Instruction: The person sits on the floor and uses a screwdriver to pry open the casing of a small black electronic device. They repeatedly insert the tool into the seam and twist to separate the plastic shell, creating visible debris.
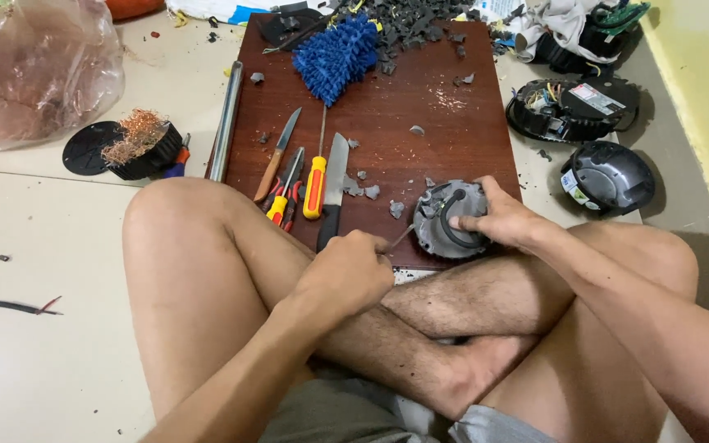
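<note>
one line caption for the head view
Left hand pries with a tool at a round grey part steadied by the right hand.

Left hand (345, 275): fisted, knuckles up, forearm angled inward; right hand (498, 220): fingers curled in grip, arm extended over crossed bare legs

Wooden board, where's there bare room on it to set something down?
The wooden board is bare in its middle, between the blue brush and the round gray part under the right hand. Crowded: the knives and screwdrivers at left, gray rubble along the top edge.
</note>
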